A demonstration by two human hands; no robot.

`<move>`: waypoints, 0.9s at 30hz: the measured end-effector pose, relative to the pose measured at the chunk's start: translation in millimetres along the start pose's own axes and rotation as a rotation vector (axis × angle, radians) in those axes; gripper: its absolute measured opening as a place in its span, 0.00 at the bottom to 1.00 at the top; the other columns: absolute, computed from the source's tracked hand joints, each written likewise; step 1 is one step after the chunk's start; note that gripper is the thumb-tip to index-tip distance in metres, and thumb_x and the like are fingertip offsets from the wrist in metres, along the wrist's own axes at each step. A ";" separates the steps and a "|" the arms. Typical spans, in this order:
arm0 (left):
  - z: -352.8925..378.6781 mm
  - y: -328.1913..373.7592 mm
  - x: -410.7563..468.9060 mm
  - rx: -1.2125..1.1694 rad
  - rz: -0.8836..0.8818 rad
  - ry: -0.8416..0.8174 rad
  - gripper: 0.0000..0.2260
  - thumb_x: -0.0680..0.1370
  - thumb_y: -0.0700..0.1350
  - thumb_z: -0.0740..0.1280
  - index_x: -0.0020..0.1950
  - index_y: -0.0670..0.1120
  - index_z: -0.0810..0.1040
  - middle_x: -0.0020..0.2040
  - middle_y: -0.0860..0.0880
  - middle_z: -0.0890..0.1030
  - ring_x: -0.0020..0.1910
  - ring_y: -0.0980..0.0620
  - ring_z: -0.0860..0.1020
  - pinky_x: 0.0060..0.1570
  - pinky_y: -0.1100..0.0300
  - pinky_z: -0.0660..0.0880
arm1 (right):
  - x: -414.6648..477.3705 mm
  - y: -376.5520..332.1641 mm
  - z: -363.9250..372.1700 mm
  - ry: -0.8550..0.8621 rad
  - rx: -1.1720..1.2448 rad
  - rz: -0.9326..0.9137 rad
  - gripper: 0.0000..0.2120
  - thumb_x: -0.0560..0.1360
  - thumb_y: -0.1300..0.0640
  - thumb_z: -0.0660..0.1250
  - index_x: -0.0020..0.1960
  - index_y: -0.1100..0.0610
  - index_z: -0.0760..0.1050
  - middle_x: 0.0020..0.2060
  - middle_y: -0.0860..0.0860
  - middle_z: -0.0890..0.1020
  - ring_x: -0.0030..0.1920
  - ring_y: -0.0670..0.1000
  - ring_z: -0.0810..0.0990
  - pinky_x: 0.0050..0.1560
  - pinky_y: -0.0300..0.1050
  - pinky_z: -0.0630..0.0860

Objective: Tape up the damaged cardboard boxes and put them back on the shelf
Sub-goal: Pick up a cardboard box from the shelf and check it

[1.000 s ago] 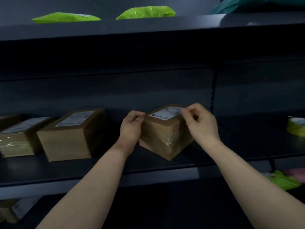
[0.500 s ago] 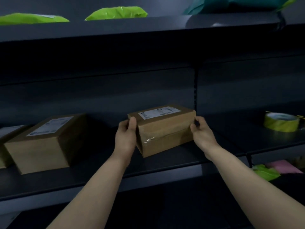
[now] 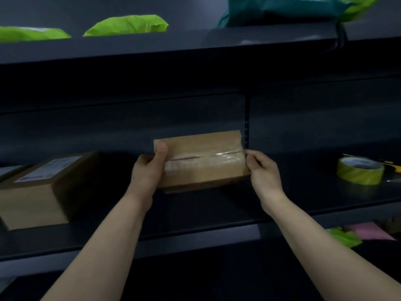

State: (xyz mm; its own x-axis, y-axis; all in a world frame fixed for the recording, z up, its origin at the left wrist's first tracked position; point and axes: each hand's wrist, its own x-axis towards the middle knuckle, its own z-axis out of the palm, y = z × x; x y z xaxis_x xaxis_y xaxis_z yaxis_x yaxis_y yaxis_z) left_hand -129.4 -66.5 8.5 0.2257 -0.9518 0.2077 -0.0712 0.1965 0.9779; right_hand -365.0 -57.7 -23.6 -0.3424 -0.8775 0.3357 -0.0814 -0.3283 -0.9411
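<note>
Left hand (image 3: pixel 149 170) and right hand (image 3: pixel 262 172) grip opposite ends of a taped box (image 3: pixel 201 161), its seam tipped toward the camera, over the shelf (image 3: pixel 195 216). Level it, then slide it straight back. The tape roll (image 3: pixel 358 170) lies beyond the right hand.

Dark middle shelf (image 3: pixel 217 210): labelled box (image 3: pixel 43 192) left, tape roll (image 3: pixel 359 173) right, well apart. Between them a taped box (image 3: pixel 201 164), contact unclear. On upper shelf (image 3: pixel 152 48): green bags (image 3: pixel 128 26), teal bag (image 3: pixel 282 9).
</note>
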 end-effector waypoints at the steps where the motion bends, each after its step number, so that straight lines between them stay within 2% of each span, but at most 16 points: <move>1: 2.6 5.0 -2.3 -0.026 -0.034 -0.036 0.26 0.75 0.67 0.64 0.60 0.48 0.78 0.55 0.49 0.83 0.54 0.50 0.81 0.53 0.53 0.77 | 3.2 -1.3 -4.1 -0.011 0.054 0.014 0.13 0.82 0.49 0.58 0.59 0.49 0.79 0.55 0.47 0.81 0.55 0.47 0.79 0.58 0.43 0.74; 2: 5.0 7.9 -4.8 -0.050 -0.056 -0.076 0.25 0.76 0.68 0.62 0.58 0.50 0.80 0.54 0.50 0.84 0.53 0.50 0.81 0.52 0.53 0.77 | 6.8 -2.7 -8.5 -0.021 0.102 0.043 0.16 0.81 0.44 0.58 0.63 0.49 0.77 0.58 0.47 0.80 0.57 0.47 0.78 0.61 0.44 0.73; 4: 10.8 8.5 -8.7 -0.051 -0.085 -0.131 0.26 0.76 0.71 0.57 0.56 0.53 0.83 0.53 0.51 0.85 0.54 0.51 0.81 0.56 0.52 0.74 | 15.6 -3.5 -16.6 -0.044 0.145 0.132 0.27 0.77 0.34 0.57 0.70 0.48 0.71 0.65 0.47 0.75 0.62 0.48 0.75 0.63 0.45 0.69; 7: 20.3 -5.5 -7.1 -0.036 -0.122 -0.152 0.31 0.73 0.75 0.54 0.60 0.56 0.81 0.57 0.53 0.84 0.59 0.51 0.79 0.64 0.48 0.69 | 24.7 -0.6 -23.1 -0.103 0.127 0.234 0.38 0.74 0.28 0.53 0.77 0.48 0.58 0.73 0.46 0.65 0.70 0.48 0.66 0.66 0.44 0.61; 9: 26.1 -14.8 -5.4 -0.061 -0.143 -0.126 0.38 0.66 0.78 0.60 0.66 0.55 0.77 0.61 0.52 0.82 0.62 0.49 0.77 0.65 0.46 0.69 | 26.0 4.8 -23.3 -0.140 0.146 0.228 0.35 0.76 0.31 0.52 0.77 0.48 0.55 0.70 0.43 0.65 0.68 0.45 0.65 0.66 0.42 0.59; 11: 30.1 -22.4 -6.7 -0.114 -0.144 -0.094 0.43 0.62 0.78 0.64 0.69 0.54 0.74 0.62 0.51 0.81 0.62 0.48 0.78 0.62 0.48 0.72 | 24.6 10.5 -22.6 -0.158 0.151 0.176 0.26 0.80 0.37 0.51 0.75 0.46 0.58 0.68 0.42 0.67 0.64 0.42 0.67 0.66 0.39 0.60; 13: 33.5 -27.8 -8.4 -0.154 -0.132 -0.056 0.39 0.63 0.75 0.65 0.67 0.54 0.74 0.62 0.50 0.81 0.61 0.47 0.78 0.62 0.47 0.74 | 23.1 15.7 -22.5 -0.155 0.162 0.151 0.14 0.83 0.44 0.52 0.65 0.45 0.68 0.60 0.42 0.73 0.55 0.39 0.73 0.54 0.35 0.67; 14: 35.3 -30.8 -8.9 -0.170 -0.125 -0.033 0.34 0.66 0.73 0.66 0.65 0.54 0.75 0.62 0.49 0.80 0.61 0.47 0.78 0.63 0.46 0.73 | 22.1 17.4 -21.7 -0.142 0.167 0.140 0.11 0.83 0.48 0.52 0.60 0.46 0.71 0.56 0.44 0.76 0.52 0.39 0.74 0.48 0.35 0.69; 15: 37.2 -34.0 -9.4 -0.178 -0.110 -0.013 0.28 0.70 0.70 0.66 0.62 0.54 0.75 0.62 0.49 0.80 0.61 0.46 0.78 0.64 0.44 0.73 | 22.3 20.6 -20.8 -0.126 0.160 0.127 0.10 0.83 0.50 0.53 0.56 0.46 0.73 0.55 0.46 0.77 0.53 0.42 0.76 0.46 0.38 0.70; 16: 39.2 -36.6 -10.0 -0.173 -0.094 -0.002 0.23 0.73 0.68 0.65 0.60 0.54 0.74 0.61 0.48 0.79 0.61 0.46 0.78 0.64 0.44 0.72 | 23.4 24.5 -20.4 -0.119 0.145 0.117 0.10 0.82 0.50 0.54 0.55 0.45 0.73 0.56 0.49 0.77 0.56 0.46 0.76 0.50 0.41 0.72; 18: 42.5 -40.6 -10.7 -0.143 -0.063 0.017 0.19 0.75 0.65 0.66 0.58 0.55 0.74 0.61 0.48 0.78 0.60 0.47 0.77 0.64 0.45 0.73 | 24.1 29.1 -21.2 -0.136 0.117 0.100 0.09 0.81 0.47 0.54 0.55 0.42 0.73 0.58 0.50 0.76 0.59 0.49 0.75 0.58 0.47 0.72; 22: 45.4 -42.6 -10.0 -0.067 0.032 0.089 0.14 0.81 0.59 0.62 0.60 0.51 0.75 0.57 0.50 0.79 0.57 0.50 0.77 0.60 0.50 0.74 | 22.3 26.3 -26.7 -0.208 0.197 0.051 0.12 0.83 0.46 0.54 0.59 0.41 0.74 0.57 0.45 0.80 0.58 0.44 0.78 0.55 0.42 0.73; 25: 42.6 -40.3 -9.0 -0.060 0.043 0.180 0.12 0.83 0.58 0.57 0.55 0.53 0.75 0.50 0.56 0.78 0.50 0.57 0.76 0.55 0.55 0.69 | 20.6 27.0 -30.7 -0.261 0.253 -0.011 0.14 0.83 0.52 0.56 0.64 0.40 0.71 0.60 0.46 0.80 0.61 0.45 0.77 0.62 0.44 0.72; 27: 37.3 -39.2 -7.1 -0.078 0.031 0.251 0.16 0.83 0.60 0.54 0.61 0.53 0.74 0.51 0.56 0.76 0.49 0.57 0.74 0.57 0.56 0.66 | 15.2 24.5 -30.7 -0.327 0.241 -0.066 0.17 0.81 0.59 0.57 0.67 0.45 0.69 0.59 0.45 0.81 0.61 0.44 0.78 0.62 0.41 0.72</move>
State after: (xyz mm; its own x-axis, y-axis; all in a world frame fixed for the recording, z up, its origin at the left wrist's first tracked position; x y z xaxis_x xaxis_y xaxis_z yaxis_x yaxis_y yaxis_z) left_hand -164.5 -76.2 -32.2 0.4591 -0.8587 0.2276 -0.0087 0.2518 0.9677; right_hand -400.9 -68.3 -42.8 -0.0247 -0.9041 0.4265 0.1417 -0.4255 -0.8938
